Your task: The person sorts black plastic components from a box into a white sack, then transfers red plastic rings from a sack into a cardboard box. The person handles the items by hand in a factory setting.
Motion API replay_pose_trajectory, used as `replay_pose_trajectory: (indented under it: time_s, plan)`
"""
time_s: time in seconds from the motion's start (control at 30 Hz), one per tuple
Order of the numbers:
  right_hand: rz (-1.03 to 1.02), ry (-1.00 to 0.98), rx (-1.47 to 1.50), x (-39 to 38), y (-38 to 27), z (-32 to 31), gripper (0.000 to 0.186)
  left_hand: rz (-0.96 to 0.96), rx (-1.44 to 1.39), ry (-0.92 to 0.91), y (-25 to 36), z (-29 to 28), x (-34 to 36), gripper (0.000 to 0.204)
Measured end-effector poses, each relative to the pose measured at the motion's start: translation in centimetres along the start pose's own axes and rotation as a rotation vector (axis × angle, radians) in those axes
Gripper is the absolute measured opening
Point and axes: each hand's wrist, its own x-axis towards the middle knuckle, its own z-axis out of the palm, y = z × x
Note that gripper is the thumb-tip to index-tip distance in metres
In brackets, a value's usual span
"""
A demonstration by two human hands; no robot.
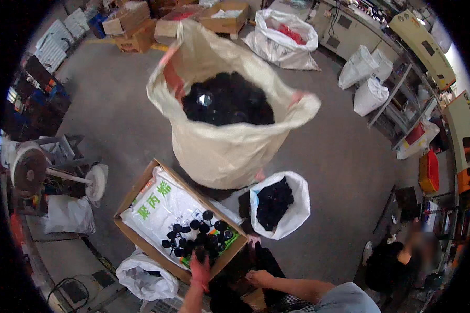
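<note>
Lower centre: a carton's [231,256] black parts [210,241] adjoin the left hand [199,269], right hand [261,278] apart; both grips indiscernible. Upper centre: sack [227,151] contains black pieces [230,101].

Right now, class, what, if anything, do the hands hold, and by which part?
Left hand: at black parts, hold cannot be told. Right hand: nothing visibly held.

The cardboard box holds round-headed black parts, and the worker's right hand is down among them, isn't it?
No: the head view shows the left hand, not the right hand, down among the round-headed black parts in the cardboard box.
</note>
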Motion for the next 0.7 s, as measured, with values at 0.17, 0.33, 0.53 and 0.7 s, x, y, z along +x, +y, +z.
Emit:
replay_pose_trajectory:
  time_s: [0.17, 0.33, 0.53, 0.7]
  plan:
    - [0.411, 0.103, -0.018, -6.0, 0.3, -12.2, 0.011, 0.059, -0.403, 0.176, 20.3, -3.8, 13.0, 0.054]
    - [0.640, 0.178, -0.033, -8.7, 2.8, -17.3, 0.016, 0.080, -0.285, 0.142, 29.7, -5.0, 22.8, 0.058]
    - [0.761, 0.250, 0.270, -10.8, 3.6, -17.5, 0.017, 0.230, -0.074, 0.465, 30.2, -7.4, 22.1, 0.023]
    - [0.761, 0.163, 0.236, -12.7, 4.7, -16.5, 0.018, 0.243, -0.100, 0.487, 28.7, -9.8, 18.3, 0.044]
